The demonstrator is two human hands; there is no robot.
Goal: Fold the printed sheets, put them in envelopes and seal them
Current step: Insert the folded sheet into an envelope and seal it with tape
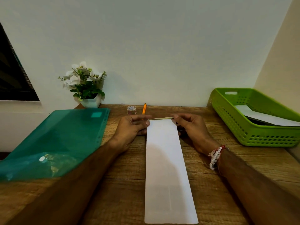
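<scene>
Two pinches: left hand (131, 127) and right hand (191, 127) nip far corners of the sheet (167, 168); probably light, floppy, easily creased.

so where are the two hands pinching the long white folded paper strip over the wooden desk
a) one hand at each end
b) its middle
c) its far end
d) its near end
C: the left hand and the right hand both pinch the far end of the long white folded paper strip, one at each corner; no hand is on its middle or near end.
</scene>
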